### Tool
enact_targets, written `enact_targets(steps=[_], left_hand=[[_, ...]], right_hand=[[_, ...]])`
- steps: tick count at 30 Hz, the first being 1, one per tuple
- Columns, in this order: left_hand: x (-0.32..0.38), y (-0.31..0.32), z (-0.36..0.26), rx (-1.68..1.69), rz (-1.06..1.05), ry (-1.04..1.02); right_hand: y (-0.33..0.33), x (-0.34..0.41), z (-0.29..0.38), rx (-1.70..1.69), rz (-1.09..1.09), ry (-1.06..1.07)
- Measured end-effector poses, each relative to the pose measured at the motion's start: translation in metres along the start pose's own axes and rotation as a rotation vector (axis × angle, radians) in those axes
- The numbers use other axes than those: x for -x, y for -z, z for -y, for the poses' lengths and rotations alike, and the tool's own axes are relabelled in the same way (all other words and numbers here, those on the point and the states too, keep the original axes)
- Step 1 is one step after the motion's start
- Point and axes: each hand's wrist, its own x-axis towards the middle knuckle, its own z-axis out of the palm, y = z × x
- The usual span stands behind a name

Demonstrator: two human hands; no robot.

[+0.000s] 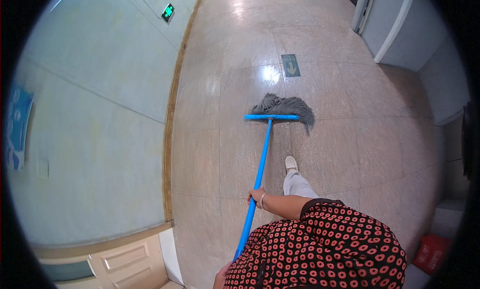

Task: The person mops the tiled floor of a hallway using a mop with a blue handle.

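Note:
My right hand, with a pale bangle at its wrist, is wrapped around the blue handle of a mop, partway along its length. At the far end, a flat blue mop bar lies crosswise. Grey string strands spread on the floor beyond the bar and trail off its right end. Only a sliver of my left hand or forearm shows at the bottom edge, beside the handle's near end. My patterned top hides that end, so the left hand's grip cannot be made out.
Glossy floor tiles run ahead, bearing an arrow sign. On the left stands a pale wall with a brown skirting strip and a lit green sign. A panelled door is lower left; a red object sits lower right.

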Motion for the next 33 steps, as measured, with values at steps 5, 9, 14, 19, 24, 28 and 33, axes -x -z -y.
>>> enact_targets(steps=[5, 9, 14, 19, 24, 28, 33], left_hand=[[-0.031, 0.014, -0.01, -0.041, 0.121, -0.061], [-0.045, -0.008, -0.047, -0.079, 0.156, -0.132], [-0.042, -0.02, -0.065, -0.126, 0.212, -0.002], [-0.04, 0.025, -0.004, -0.103, 0.216, -0.028], [-0.036, 0.057, -0.01, -0.198, 0.23, 0.15], [-0.072, 0.068, 0.009, -0.291, 0.304, 0.032], [-0.097, 0.053, 0.018, -0.388, 0.38, -0.026]], right_hand=[[-0.017, -0.016, 0.013, -0.043, 0.148, 0.107], [-0.012, -0.025, 0.069, 0.037, 0.151, 0.228], [0.0, 0.005, 0.109, 0.034, 0.193, 0.229], [-0.003, -0.005, 0.041, -0.035, 0.272, 0.178], [-0.008, -0.007, -0.001, -0.18, 0.398, 0.003], [-0.006, -0.032, -0.003, -0.258, 0.372, -0.01], [0.019, -0.053, -0.003, -0.282, 0.282, -0.04]])
